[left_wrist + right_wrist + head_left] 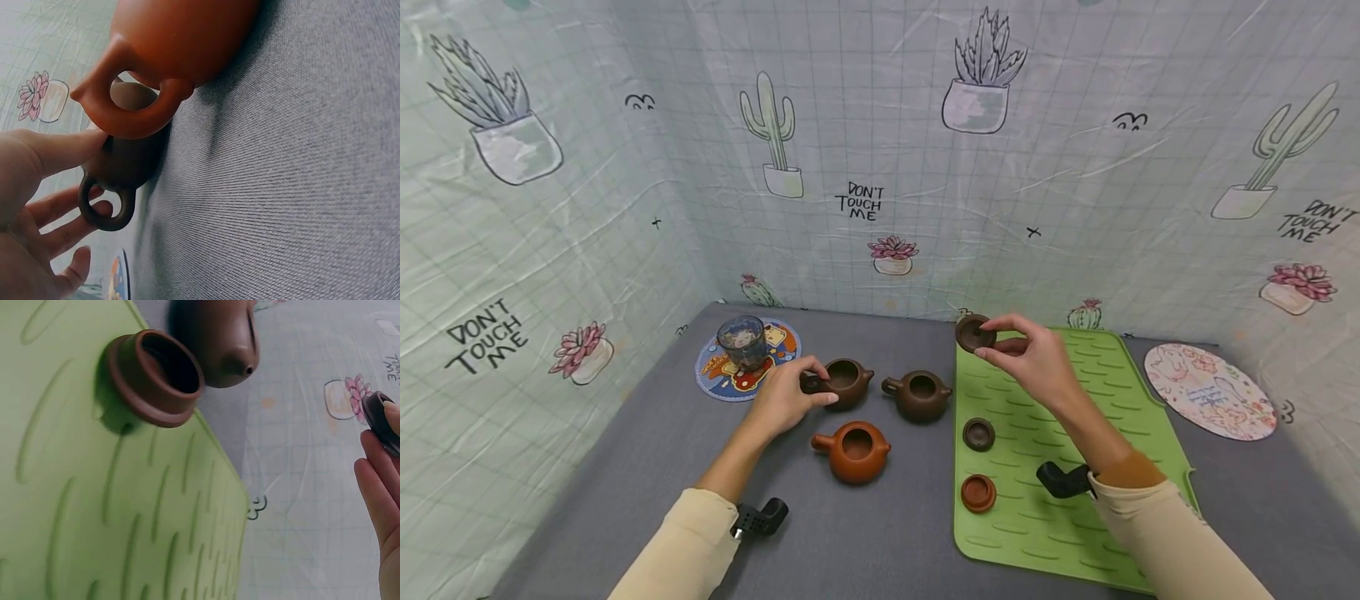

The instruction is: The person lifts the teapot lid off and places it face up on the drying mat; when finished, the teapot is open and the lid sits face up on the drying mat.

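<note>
Left hand: your left hand (790, 398), left of centre, grips the handle side of the brown teapot (844, 382), fingers curled at the handle and thumb along its body.
Brown teapot: lidless, mouth open, standing on the grey cloth (625, 467).
Other pots: an orange teapot (854, 451) just below it and a dark teapot (919, 395) to its right, both lidless.
Right hand: your right hand (1033, 360), right of centre, pinches a dark brown lid (975, 333) by the fingertips, raised above the mat's upper left corner.
Green mat: the ribbed green mat (1075, 533) carries a dark lid (979, 433) and an orange lid (978, 492).
Coasters: a glass cup (742, 340) stands on the round printed coaster (715, 379), upper left; a pale coaster (1208, 390) lies far right.
Room: cactus-printed sheeting (880, 150) hangs behind.
</note>
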Demonstrator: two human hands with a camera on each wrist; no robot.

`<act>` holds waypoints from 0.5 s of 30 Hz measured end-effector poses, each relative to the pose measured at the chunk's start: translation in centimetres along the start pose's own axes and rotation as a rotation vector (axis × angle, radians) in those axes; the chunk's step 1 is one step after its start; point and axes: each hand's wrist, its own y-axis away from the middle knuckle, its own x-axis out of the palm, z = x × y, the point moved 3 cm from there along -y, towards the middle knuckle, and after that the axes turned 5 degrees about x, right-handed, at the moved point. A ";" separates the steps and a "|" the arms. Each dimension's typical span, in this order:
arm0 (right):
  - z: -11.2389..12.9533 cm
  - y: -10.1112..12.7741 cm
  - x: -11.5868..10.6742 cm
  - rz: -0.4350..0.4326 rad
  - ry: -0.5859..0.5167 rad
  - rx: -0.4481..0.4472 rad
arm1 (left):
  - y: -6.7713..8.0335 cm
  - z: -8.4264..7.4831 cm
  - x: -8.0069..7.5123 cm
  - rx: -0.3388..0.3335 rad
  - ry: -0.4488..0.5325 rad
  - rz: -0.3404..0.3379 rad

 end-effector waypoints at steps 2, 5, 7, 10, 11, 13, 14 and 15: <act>-0.4 0.1 0.1 0.007 0.012 0.012 | 0.0 0.0 0.0 0.004 0.002 -0.002; -1.0 0.4 0.1 0.018 0.024 0.026 | 0.1 0.1 0.1 0.008 0.003 -0.006; -1.4 0.5 0.1 0.025 0.038 0.035 | 0.1 0.2 0.1 0.008 0.005 -0.008; -2.0 0.6 0.1 0.040 0.069 0.046 | 0.1 0.2 0.1 0.007 0.004 -0.011; -2.3 0.7 0.2 0.045 0.080 0.048 | 0.0 0.3 0.1 0.007 0.003 -0.011; -2.7 0.8 0.2 0.060 0.100 0.061 | 0.0 0.3 0.1 0.007 0.002 -0.011; -2.9 0.8 0.3 0.067 0.108 0.065 | -0.1 0.3 0.1 0.006 0.002 -0.011; -3.1 0.9 0.3 0.075 0.112 0.070 | -0.1 0.4 0.1 0.005 0.001 -0.011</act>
